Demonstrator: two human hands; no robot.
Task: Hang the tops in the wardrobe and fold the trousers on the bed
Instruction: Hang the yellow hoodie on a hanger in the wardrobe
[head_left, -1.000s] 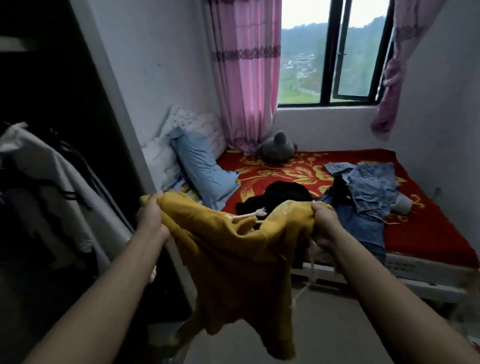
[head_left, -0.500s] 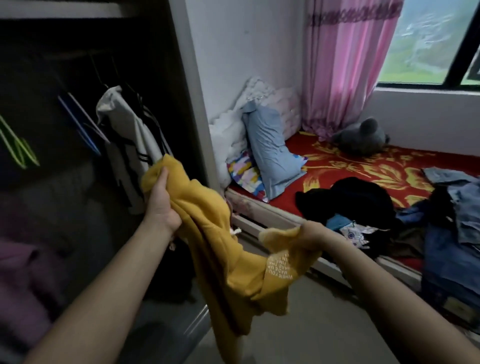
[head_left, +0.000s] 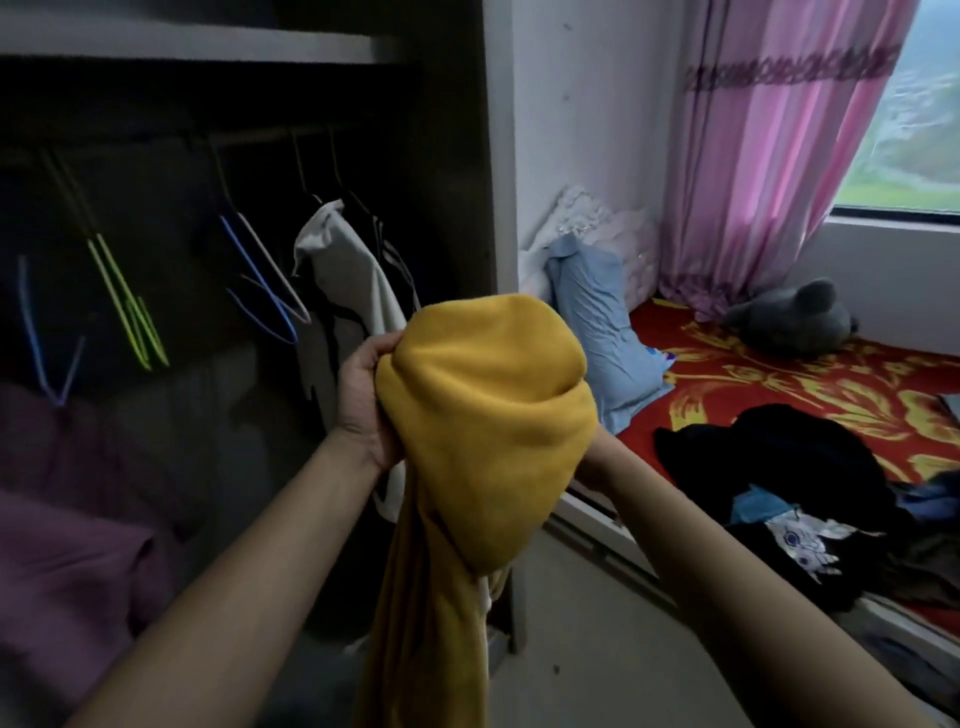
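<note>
I hold a mustard-yellow top (head_left: 483, 415) bunched up in front of the open wardrobe (head_left: 467, 208). My left hand (head_left: 363, 400) grips its left edge at chest height. My right forearm (head_left: 675, 530) runs up into the cloth, and the hand itself is hidden under the top. The rest of the top hangs down between my arms. Empty hangers, blue (head_left: 260, 291) and green (head_left: 130, 312), hang on the rail, beside a white garment (head_left: 348, 270). On the red bed (head_left: 779, 384) lies a pile of dark clothes (head_left: 779, 457).
A blue pillow (head_left: 597, 322) leans at the head of the bed, with a grey plush toy (head_left: 789, 317) under the pink curtain (head_left: 769, 156). Purple fabric (head_left: 62, 545) is heaped low in the wardrobe. A purple hanger (head_left: 41, 353) hangs at the far left.
I have turned left from the bed to face the wardrobe. My hands came closer together and rose, and the top bunched up over my right hand.
</note>
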